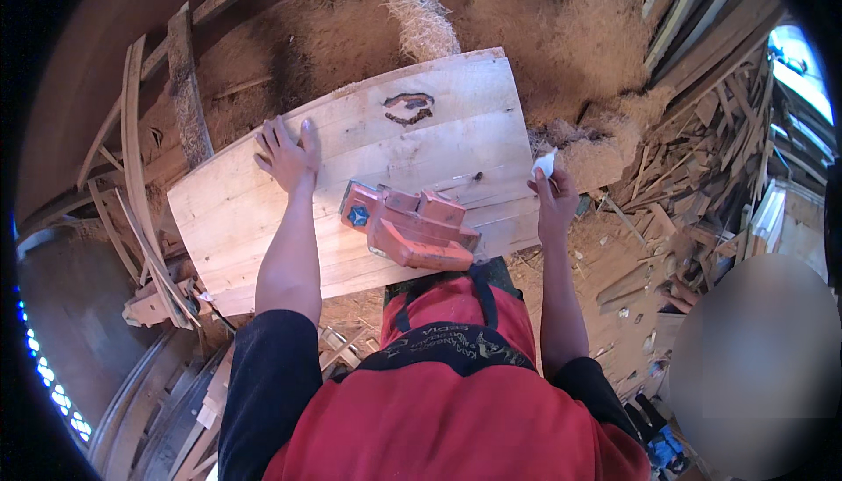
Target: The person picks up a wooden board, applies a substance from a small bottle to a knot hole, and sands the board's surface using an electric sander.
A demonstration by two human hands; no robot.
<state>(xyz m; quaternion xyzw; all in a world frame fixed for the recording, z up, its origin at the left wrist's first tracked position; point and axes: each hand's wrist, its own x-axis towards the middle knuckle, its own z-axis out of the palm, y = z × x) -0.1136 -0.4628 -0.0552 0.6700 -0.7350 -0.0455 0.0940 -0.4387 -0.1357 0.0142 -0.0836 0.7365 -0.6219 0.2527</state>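
While my left arm reaches forward from its dark sleeve, the left hand (288,155) lies palm down on the pale wooden panel (368,152), fingers spread apart and pointing away from me, thumb out to the right; it grips nothing. Right forearm also extended, farther to the right; right hand (557,196) raised at the panel's right end, thumb and fingertips pinched together on a small white scrap (545,163). Whether that hand touches the panel edge, I cannot tell. Scrap projects beyond the fingertips, its narrow end directed away from me; material unclear. Panel lies in front of my body, between and under the hands, left palm near its far edge. Its long axis runs left to right, slanting away from me toward the right end. Orange power tool (417,227) rests on the panel's near part, between my forearms, untouched; its long axis slants from far left to near right. Dark-rimmed knot (410,108) sits near the far edge, right of the left hand.
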